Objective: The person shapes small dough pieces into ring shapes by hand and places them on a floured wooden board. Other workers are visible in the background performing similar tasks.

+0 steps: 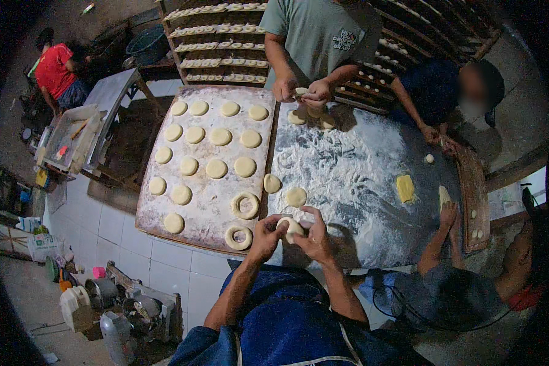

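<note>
A pale, rounded dough piece is held between the fingers of the person's left hand and right hand, right of the rectangular, flour-dusted brown board. Two pale dough rings lie at that board's near right corner.

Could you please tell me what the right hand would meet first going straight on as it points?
The right hand would probably meet the flat dough round just ahead, though its height above the table is unclear.
</note>
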The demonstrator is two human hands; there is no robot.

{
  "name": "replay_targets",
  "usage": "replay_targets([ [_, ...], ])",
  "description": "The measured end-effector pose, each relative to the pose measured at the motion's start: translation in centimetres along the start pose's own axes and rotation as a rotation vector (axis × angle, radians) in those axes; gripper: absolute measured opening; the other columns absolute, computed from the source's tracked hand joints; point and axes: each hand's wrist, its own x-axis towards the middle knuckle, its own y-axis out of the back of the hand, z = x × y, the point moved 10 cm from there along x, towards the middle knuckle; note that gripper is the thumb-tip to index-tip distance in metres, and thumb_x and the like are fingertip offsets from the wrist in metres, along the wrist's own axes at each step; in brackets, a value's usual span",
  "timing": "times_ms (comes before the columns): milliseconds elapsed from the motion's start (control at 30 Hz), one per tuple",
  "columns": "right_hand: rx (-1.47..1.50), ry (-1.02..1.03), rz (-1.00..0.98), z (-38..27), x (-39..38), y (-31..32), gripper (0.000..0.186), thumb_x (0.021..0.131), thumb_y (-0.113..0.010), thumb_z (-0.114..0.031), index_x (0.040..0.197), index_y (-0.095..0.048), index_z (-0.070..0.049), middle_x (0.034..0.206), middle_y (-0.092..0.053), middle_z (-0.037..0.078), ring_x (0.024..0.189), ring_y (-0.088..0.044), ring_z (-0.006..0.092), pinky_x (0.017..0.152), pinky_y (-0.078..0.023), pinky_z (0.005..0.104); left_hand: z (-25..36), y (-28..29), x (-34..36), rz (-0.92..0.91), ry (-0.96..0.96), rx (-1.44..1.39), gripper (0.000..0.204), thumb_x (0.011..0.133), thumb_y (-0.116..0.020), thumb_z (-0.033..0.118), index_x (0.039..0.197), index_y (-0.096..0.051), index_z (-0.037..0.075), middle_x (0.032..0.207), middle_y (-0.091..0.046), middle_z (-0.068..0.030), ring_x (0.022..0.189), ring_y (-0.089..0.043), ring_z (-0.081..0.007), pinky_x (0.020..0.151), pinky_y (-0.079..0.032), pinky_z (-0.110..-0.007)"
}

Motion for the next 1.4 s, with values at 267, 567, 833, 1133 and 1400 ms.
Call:
replay_targets([
  [267,0.158,-0.287,-0.038,6.1,0.9,-0.6,0.036,0.081,-0.057,-0.020,0.113,-0.049,-0.004,0.098,-0.055,0.006,0.084,-0.057,0.0169,0.074,-0.046,0.0276,2.0,0.0,-1.7,-0.246,-0.170,-0.200,0.032,0.082,-0.058,0.008,0.111,-0.045,0.006,0.091,-0.055,-0.0043,0.083,-0.054,-0.0121,0.070,-0.045,-0.027],
  [567,-0.244,-0.175,0.056,3.0,1.3,-4.7,0.048,0.095,-0.032,-0.038,0.078,-0.049,0.004,0.059,-0.050,0.006,0.052,-0.047,0.0158,0.064,-0.045,0.0312,4.9,3.7,-1.9,0.259,-0.549,0.650,0.024,0.091,-0.043,0.029,0.094,-0.041,0.005,0.080,-0.047,-0.0056,0.072,-0.049,-0.0197,0.058,-0.041,-0.035],
  [833,0.049,-0.301,0.346,3.0,0.3,-8.1,0.057,0.093,-0.033,-0.052,0.074,-0.051,-0.001,0.066,-0.053,0.003,0.065,-0.053,0.0191,0.063,-0.044,0.0312,3.3,8.0,-0.7,0.357,-0.360,0.217,0.025,0.091,-0.038,0.030,0.078,-0.043,0.009,0.061,-0.046,-0.0045,0.051,-0.049,-0.0236,0.042,-0.035,-0.040],
  [1133,-0.567,-0.118,0.049,0.9,1.3,-11.9,0.065,0.093,-0.029,-0.053,0.085,-0.060,0.003,0.069,-0.060,0.017,0.067,-0.058,0.0291,0.062,-0.043,0.0422,2.5,10.1,-1.5,0.128,-0.097,0.022,0.037,0.094,-0.033,0.035,0.074,-0.048,0.008,0.057,-0.046,-0.0061,0.053,-0.048,-0.0220,0.050,-0.039,-0.035],
  [1400,-0.410,-0.074,0.080,2.4,0.9,-15.7,0.059,0.092,-0.036,-0.046,0.079,-0.059,0.006,0.067,-0.060,0.021,0.069,-0.059,0.0328,0.065,-0.043,0.0412,3.4,14.2,-2.7,0.178,-0.193,0.139,0.035,0.094,-0.037,0.034,0.076,-0.049,0.007,0.062,-0.049,-0.0033,0.060,-0.050,-0.0174,0.057,-0.041,-0.034],
])
